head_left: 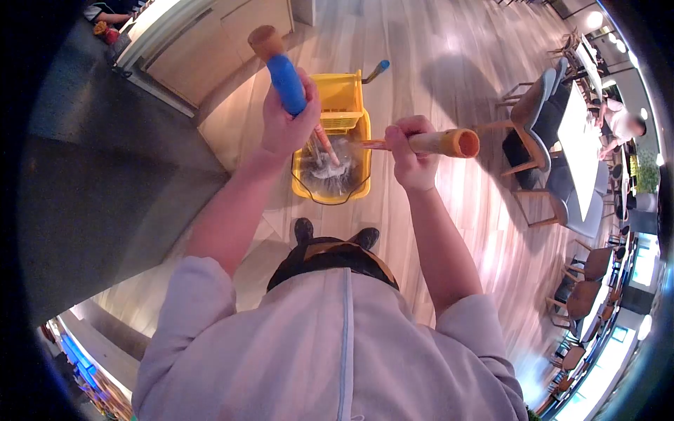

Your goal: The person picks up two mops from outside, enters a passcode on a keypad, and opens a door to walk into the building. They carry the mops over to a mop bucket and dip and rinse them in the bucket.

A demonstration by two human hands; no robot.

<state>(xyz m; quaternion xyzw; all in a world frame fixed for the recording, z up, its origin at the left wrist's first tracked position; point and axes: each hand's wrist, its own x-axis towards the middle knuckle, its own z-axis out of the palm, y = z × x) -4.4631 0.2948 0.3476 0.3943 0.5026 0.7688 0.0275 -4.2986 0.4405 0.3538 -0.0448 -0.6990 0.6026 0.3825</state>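
My left hand (289, 121) is closed around the blue grip of a mop (283, 76). Its orange shaft slants down into a yellow mop bucket (298, 184), where a pale, stringy mop head (330, 167) sits in greyish water. My right hand (413, 156) grips a second pole (439, 143), beige with an orange open end that points right. The thinner orange part of this pole reaches left to the bucket's right side; I cannot make out its far end. A yellow wringer (338, 91) is fixed at the bucket's far end.
The wringer's lever (377, 71) sticks out to the right. A dark counter (105, 189) runs along the left. Chairs (530, 116) and a white table (577, 151) stand at the right, with another person (621, 125) beyond. My shoes (365, 237) are just behind the bucket.
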